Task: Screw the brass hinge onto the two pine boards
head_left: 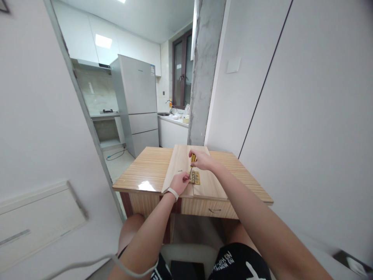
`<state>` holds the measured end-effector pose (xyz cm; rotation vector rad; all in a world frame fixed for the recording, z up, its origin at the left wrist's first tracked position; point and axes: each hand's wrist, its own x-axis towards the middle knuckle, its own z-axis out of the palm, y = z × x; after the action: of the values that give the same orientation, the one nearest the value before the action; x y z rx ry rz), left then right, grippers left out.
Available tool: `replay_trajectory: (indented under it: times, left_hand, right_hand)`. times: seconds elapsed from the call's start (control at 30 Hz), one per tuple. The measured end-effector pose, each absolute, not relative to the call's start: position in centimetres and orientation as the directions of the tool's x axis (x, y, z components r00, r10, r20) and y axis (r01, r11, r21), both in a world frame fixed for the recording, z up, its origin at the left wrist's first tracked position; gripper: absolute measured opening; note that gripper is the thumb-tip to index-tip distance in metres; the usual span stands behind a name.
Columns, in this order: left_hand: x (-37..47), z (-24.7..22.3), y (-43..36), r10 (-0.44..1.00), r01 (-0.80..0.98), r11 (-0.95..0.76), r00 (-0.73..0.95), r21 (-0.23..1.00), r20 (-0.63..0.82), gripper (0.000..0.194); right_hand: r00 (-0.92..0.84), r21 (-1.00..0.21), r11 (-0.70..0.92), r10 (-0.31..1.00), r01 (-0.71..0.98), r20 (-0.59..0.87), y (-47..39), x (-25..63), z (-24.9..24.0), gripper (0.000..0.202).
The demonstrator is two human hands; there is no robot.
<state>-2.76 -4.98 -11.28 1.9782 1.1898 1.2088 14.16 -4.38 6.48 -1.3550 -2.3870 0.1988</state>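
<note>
A screwdriver (193, 158) with a yellow and black handle is gripped from above by my right hand (201, 160). Its shaft points down at a brass-coloured hinge (196, 177). The hinge lies across the seam between two pale wooden boards (178, 177) (208, 186). My left hand (180, 183), with a white band on its wrist, rests on the left board. Its thumb and fingers are pinched together by the screwdriver tip at the hinge's left leaf; whatever they hold is too small to make out. A small screw-like piece (180, 170) lies on the left board.
The boards lie on a glossy wood-grain table (145, 167) with a drawer handle (215, 210) at its front. Beyond stand a grey fridge (140, 89) and a sink counter (173, 128). White walls flank both sides. A pale cable (99, 258) crosses near my left forearm.
</note>
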Motion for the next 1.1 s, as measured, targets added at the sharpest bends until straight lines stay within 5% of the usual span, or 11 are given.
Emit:
replay_trajectory:
  times: [0.57,0.87,1.1]
  left_hand:
    - [-2.8,-10.6,-5.3,0.897,0.390,-0.440,0.163,0.809,0.410,0.008]
    - [-3.0,-10.5,-5.3,0.886,0.428,-0.463,0.197,0.776,0.420,0.011]
    - [-2.8,-10.2,-5.5,0.895,0.412,-0.447,0.204,0.794,0.397,0.011]
  right_hand:
    - [-0.395,-0.205,0.480,0.851,0.853,0.348,-4.5,12.9,4.9,0.030]
    - [-0.438,-0.437,0.594,0.800,0.676,0.410,-4.8,13.2,4.9,0.020]
    - [-0.328,-0.443,0.552,0.810,0.706,0.487,-4.9,13.0,4.2,0.019]
